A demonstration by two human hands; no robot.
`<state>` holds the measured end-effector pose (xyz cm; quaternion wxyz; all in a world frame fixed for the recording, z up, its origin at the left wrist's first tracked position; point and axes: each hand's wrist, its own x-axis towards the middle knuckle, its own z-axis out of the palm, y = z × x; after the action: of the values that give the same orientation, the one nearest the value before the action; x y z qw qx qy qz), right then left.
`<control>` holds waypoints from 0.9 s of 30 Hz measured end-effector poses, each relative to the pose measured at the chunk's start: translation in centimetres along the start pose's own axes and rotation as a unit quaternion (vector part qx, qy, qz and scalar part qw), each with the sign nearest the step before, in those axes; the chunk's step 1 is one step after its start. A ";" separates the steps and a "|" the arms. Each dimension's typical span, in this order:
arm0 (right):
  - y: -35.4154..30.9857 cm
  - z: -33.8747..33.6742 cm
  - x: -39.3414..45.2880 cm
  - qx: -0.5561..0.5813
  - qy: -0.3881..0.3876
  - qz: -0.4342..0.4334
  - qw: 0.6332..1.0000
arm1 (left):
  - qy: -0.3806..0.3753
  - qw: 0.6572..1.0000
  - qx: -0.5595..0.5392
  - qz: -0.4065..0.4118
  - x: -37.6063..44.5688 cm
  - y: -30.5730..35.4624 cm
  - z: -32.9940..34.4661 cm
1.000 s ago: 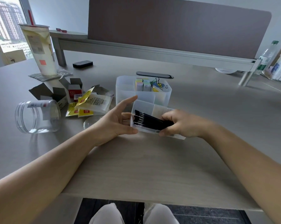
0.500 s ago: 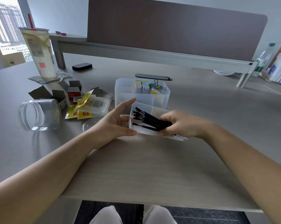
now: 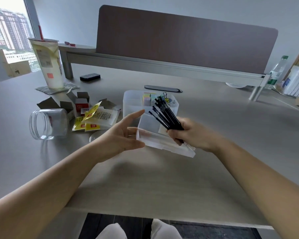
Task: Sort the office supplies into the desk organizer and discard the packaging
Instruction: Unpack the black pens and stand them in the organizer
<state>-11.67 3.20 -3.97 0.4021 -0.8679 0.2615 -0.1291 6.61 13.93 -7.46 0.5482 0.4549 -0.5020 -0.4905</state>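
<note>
My right hand (image 3: 188, 135) grips a fanned bunch of black pens (image 3: 164, 113) above the clear case (image 3: 162, 142). My left hand (image 3: 121, 137), fingers straight, steadies that case's end.

The right hand (image 3: 188, 135) grips a fanned bundle of black pens (image 3: 166, 114) above the clear organizer (image 3: 150, 107); the left hand (image 3: 121, 135), fingers straight, touches the organizer's left side.

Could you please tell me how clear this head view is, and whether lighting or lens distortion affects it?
Head view: daylight from the window at upper left overexposes the sky; the wide lens bows the partition panel and stretches the forearms. The black pens in the right hand and the open left hand look slightly soft.
</note>
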 end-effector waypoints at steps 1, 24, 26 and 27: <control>-0.3 0.0 0.0 0.010 0.012 -0.010 1.000 | -0.001 1.000 -0.010 0.000 -0.2 0.4 0.0; -9.5 -0.4 11.7 0.177 0.297 -0.085 0.934 | 0.171 0.979 0.048 0.100 -4.0 7.9 -9.8; -8.8 -0.5 13.0 0.183 0.310 -0.084 0.929 | 0.178 0.978 0.038 0.103 -3.3 7.3 -10.6; -8.4 -0.5 13.4 0.176 0.317 -0.082 0.928 | 0.187 0.976 0.034 0.103 -3.0 7.0 -10.8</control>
<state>2.19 -0.11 3.00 0.4328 -0.7155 0.2764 -0.4736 17.93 17.72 -1.73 0.6643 0.5028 -0.4509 -0.3202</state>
